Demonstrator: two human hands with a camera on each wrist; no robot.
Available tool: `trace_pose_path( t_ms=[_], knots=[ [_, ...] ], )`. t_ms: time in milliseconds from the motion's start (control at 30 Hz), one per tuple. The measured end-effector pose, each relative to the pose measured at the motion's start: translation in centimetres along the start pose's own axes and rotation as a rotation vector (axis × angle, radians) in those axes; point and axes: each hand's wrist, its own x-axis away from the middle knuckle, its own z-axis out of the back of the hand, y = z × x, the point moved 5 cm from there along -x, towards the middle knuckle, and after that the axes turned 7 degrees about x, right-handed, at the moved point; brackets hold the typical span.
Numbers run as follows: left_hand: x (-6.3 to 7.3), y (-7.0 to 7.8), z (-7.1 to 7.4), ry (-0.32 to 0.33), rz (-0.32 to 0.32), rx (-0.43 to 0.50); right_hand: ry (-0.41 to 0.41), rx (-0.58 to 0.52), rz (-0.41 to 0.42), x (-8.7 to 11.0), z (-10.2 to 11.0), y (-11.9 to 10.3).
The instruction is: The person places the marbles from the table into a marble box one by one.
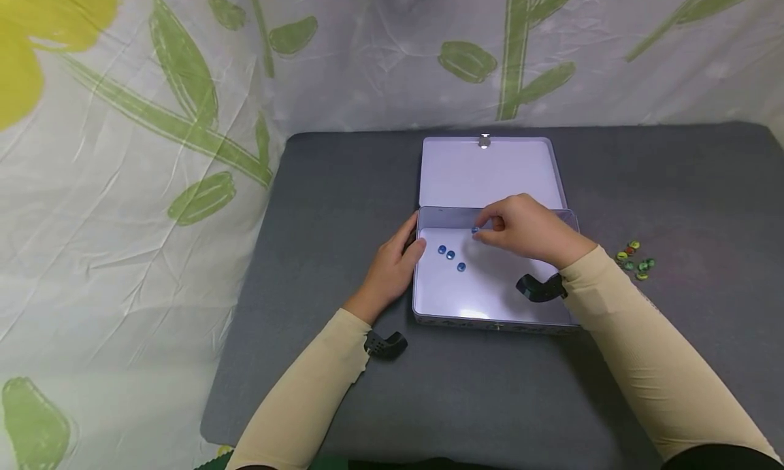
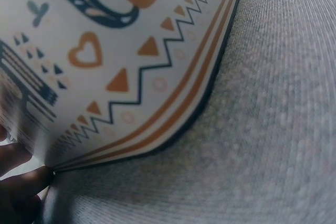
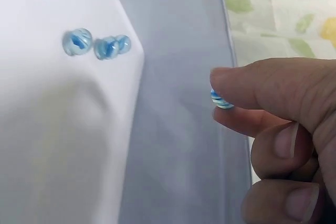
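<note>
A hinged tin box (image 1: pixel 520 309), white inside, lies with its lid (image 1: pixel 490 174) folded back on the far side. The left hand (image 1: pixel 386 269) grips its left wall, thumb over the rim and fingers outside. In the left wrist view, the box's patterned outer side (image 2: pixel 84 51) shows orange and navy shapes, with fingertips (image 2: pixel 26 182) at its corner. Above the box floor, the right hand (image 1: pixel 529 232) pinches a blue-swirled glass marble (image 3: pixel 221 99) between thumb and index finger. Three similar blue marbles (image 3: pixel 77 42) lie inside the box, to the left.
On the grey tabletop (image 1: pixel 674 361), right of the box, sits a small group of green, yellow and red marbles (image 1: pixel 642 266). A metal clasp (image 1: pixel 484 141) sits at the lid's far edge. A leaf-printed sheet (image 1: pixel 380 82) hangs behind and left of the table.
</note>
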Motion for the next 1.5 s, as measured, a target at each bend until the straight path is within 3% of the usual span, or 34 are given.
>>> trace_pose_path(
  t_ms=[567,1100,1500],
  knots=[
    [0.0,0.1,-0.1,-0.002,-0.020,0.001,-0.224,-0.088,-0.056,-0.5,-2.4,1.4],
    [-0.1,0.2,-0.1,-0.004,-0.011,0.003,-0.317,0.021,0.000,-0.7,-4.3,1.4],
    [-0.1,0.2,0.0,-0.020,-0.006,0.019,-0.365,-0.005,0.016,-0.8,-5.5,1.2]
  ],
)
